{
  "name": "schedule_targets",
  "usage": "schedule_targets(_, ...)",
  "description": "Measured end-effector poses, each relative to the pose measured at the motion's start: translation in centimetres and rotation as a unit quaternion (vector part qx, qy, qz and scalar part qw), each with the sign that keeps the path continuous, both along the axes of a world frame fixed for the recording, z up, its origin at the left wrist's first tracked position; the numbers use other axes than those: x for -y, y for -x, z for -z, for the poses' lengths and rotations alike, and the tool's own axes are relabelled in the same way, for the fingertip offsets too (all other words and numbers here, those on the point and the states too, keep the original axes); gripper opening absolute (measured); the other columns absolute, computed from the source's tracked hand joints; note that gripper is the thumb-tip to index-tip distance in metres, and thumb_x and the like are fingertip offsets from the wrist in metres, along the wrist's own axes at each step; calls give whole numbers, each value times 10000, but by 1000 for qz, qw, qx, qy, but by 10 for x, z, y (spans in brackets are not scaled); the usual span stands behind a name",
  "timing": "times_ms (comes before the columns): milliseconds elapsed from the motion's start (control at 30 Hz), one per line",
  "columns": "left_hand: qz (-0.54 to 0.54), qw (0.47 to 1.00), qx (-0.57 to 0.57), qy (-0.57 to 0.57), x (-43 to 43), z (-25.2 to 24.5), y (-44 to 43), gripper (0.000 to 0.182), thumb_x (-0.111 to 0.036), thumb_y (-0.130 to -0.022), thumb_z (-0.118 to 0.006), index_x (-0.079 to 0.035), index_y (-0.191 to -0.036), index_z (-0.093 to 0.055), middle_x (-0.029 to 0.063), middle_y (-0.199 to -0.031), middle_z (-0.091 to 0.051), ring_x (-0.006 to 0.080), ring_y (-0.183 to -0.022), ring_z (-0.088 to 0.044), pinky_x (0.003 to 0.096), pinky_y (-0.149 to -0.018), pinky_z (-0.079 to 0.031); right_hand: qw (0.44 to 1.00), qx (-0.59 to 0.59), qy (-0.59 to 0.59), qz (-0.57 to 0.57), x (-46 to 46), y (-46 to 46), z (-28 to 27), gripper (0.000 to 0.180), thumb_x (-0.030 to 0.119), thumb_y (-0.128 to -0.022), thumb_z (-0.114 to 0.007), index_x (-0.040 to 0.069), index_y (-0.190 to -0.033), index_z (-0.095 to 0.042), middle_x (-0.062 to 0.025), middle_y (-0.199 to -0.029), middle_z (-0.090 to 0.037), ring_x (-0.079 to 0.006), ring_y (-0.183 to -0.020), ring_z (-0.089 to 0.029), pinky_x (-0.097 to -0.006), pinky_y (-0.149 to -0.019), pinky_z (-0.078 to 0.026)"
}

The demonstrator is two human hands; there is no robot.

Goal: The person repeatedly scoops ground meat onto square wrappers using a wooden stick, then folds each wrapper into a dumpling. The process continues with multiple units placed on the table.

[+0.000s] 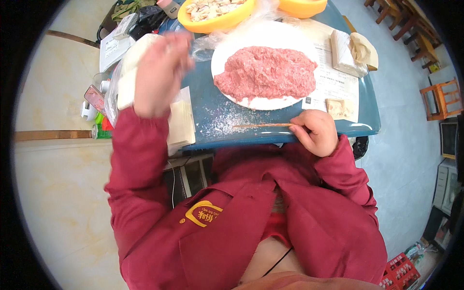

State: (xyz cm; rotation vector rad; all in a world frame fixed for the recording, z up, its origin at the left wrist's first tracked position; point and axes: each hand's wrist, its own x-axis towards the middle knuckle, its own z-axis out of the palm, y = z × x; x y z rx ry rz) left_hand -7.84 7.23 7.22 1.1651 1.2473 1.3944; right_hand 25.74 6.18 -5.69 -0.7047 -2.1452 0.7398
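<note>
My right hand (316, 131) grips a thin wooden stick (262, 125) at the table's near edge; the stick points left across scattered white flour (225, 116). Blurred by motion, my left hand (161, 74) is raised at the left, its fingers toward the yellow bowl; whether it holds anything is unclear. Below it lies a stack of thin pale dough wrappers (181, 123), partly covered by my sleeve. A mound of raw minced meat (270, 72) fills most of the white plate (259, 104). Folded filled dumplings (215, 9) lie in the yellow bowl (214, 26) at the back.
A second yellow bowl (302, 9) and clear plastic (204, 45) are at the back. Right of the plate are a printed sheet (331, 85), a tissue pack (344, 54) and a small pale square (340, 108). A phone (95, 99) and a green can (100, 131) stand left.
</note>
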Motion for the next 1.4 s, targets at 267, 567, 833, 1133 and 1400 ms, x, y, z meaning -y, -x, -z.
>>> schedule_targets(267,-47,992,-85,-80,-85,-28,25,342,-210,-1010,-523,-18,-1288,-574,42,-1168,-628,156,-1068,-574,297,-956,-425,1000,-22,10,-1,-3,3,-5,82,88,-791,-737,53,-842,-683,-115,-715,-624,-315,-663,-615,-395,-598,-481)
schedule_targets(567,102,747,-657,-11,103,23,45,143,-63,-771,-721,-39,-863,-615,145,-826,-575,367,-832,-581,419,-743,-484,1000,-11,-2,5,1,3,-2,92,47,-785,-726,17,-854,-674,-111,-695,-605,-284,-591,-581,-370,-546,-451)
schedule_targets(833,-8,766,-635,-102,135,67,49,154,14,-741,-658,-19,-887,-621,161,-908,-601,361,-866,-577,426,-782,-476,996,26,7,81,7,5,-13,66,49,-810,-719,19,-858,-686,-133,-733,-638,-313,-632,-620,-379,-589,-485)
schedule_targets(1133,53,951,305,-26,136,55,67,384,-181,-1042,-373,17,-1364,-440,151,-1374,-541,288,-1251,-545,381,-1057,-447,929,208,-251,173,-2,-17,-56,153,146,-775,-749,92,-758,-606,-72,-694,-570,-271,-637,-601,-394,-576,-493)
schedule_targets(1400,149,846,511,-34,139,71,33,524,-336,-1050,-323,-10,-1455,-384,188,-1473,-456,358,-1362,-441,561,-1113,-361,911,247,-301,138,-22,-1,-46,178,175,-761,-742,107,-720,-582,-57,-676,-565,-252,-632,-607,-381,-565,-494)
